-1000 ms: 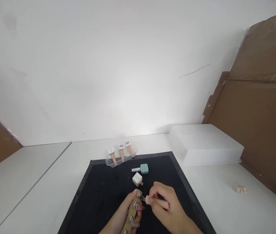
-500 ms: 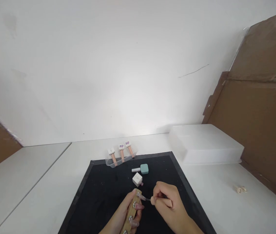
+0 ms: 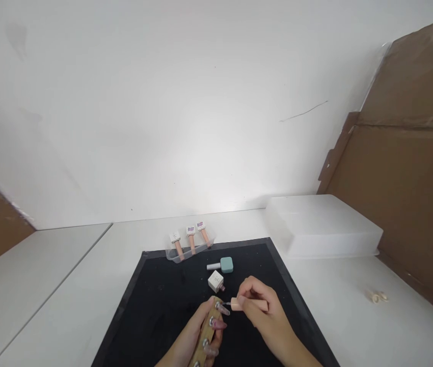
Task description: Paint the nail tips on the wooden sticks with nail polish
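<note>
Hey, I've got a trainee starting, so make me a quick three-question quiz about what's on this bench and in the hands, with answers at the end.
1. Which hand holds the wooden strip, and which the peach-handled brush?

2. True or false: the teal bottle lies on the black mat with its white cap on.

3. How many peach-capped bottles rest in the clear tray?
A. Two
B. Three
C. Five

Key:
1. The left hand holds the wooden strip; the right hand holds the peach-handled brush.
2. True.
3. B.
</note>
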Demonstrator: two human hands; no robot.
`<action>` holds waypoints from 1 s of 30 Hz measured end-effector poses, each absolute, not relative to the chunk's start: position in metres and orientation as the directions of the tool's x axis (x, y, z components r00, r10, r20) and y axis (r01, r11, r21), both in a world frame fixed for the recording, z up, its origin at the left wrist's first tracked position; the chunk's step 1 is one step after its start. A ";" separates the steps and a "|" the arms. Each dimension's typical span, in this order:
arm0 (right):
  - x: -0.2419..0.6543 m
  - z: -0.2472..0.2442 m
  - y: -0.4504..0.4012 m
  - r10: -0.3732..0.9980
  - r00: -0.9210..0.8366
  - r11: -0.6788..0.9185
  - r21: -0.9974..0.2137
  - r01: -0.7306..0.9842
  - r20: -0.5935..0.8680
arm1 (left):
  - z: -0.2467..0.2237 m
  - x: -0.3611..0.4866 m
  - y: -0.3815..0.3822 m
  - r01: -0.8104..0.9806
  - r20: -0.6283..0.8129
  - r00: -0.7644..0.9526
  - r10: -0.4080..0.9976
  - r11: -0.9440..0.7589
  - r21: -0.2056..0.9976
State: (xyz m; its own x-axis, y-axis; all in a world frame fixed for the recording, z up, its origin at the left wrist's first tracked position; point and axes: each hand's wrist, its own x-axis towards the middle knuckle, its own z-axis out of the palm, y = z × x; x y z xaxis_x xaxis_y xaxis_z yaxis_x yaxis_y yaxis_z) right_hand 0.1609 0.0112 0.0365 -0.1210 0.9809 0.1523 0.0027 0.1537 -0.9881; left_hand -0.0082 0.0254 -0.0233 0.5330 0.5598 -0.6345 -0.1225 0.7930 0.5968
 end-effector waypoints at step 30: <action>0.162 0.035 0.016 0.997 -0.065 -0.041 -0.999 -0.011 -0.040 | -0.029 -0.006 0.023 -0.219 -0.588 0.503 0.634 0.751 0.622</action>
